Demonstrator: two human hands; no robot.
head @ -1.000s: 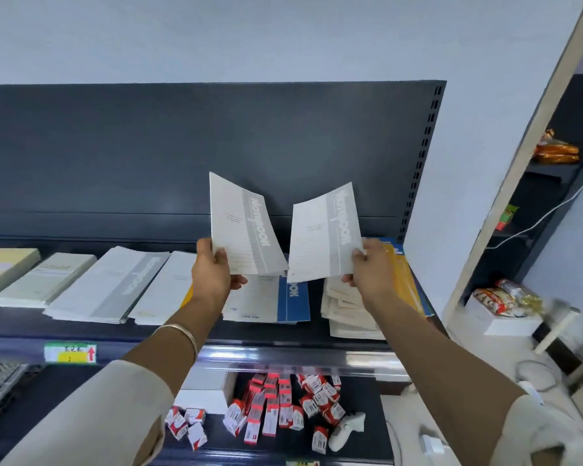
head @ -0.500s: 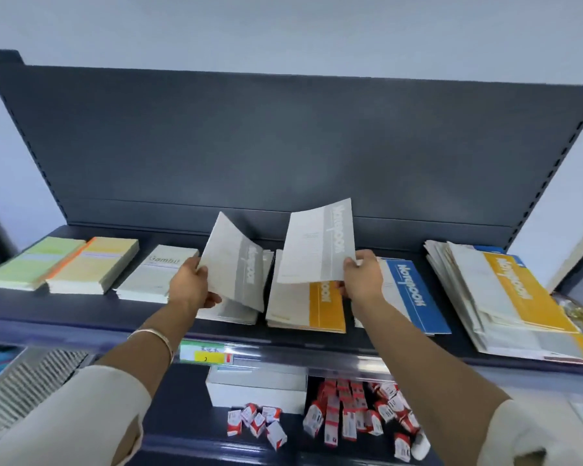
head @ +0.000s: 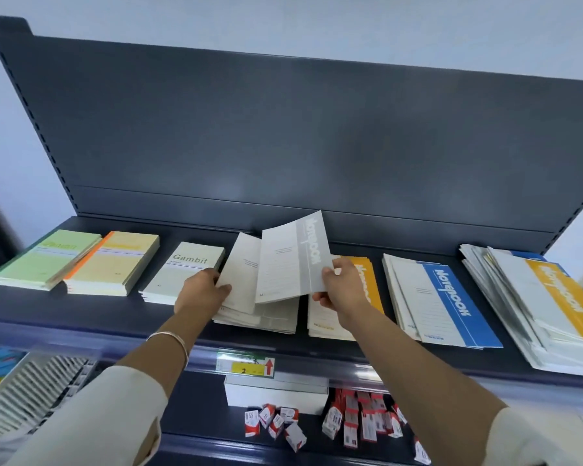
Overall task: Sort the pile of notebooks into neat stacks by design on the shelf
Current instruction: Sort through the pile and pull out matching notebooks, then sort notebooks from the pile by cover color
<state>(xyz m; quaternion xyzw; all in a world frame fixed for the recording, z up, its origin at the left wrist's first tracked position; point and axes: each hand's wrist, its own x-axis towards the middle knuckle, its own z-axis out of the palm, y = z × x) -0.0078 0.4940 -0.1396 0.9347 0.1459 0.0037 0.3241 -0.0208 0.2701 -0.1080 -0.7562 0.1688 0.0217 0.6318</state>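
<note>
Left hand (head: 201, 290): fingers curled round the near left edge of the left grey notebook (head: 241, 274), thumb lying on its cover; firm hold.
Right hand (head: 342, 287): pinches the lower right corner of the right grey notebook (head: 293, 260), thumb on the grey band, other fingers behind it.
Left grey notebook: held tilted, its near edge low over the grey stack (head: 266, 319); contact with the stack cannot be told.
Right grey notebook: raised and tilted, overlapping the right edge of the left one; the word "Notebook" reads along its band.
Grey stack: lies on the shelf (head: 81, 307) directly under both held notebooks, between the Gambit stack (head: 186, 274) and the orange stack (head: 323, 326).
Orange stack: just right of the grey stack, partly hidden by the right hand.
Blue stack (head: 445, 297): right of the orange stack, slightly fanned.
Unsorted pile (head: 552, 304): far right of the shelf, splayed, an orange-banded notebook on top.
Far left: green stack (head: 48, 257) and yellow stack (head: 115, 260), side by side and touching.
Left wrist: wears a bangle (head: 172, 338).
Shelf edge: price label (head: 244, 364) with a red arrow.
Lower shelf: white box (head: 276, 391) and scattered small red-and-white boxes (head: 360, 422).
</note>
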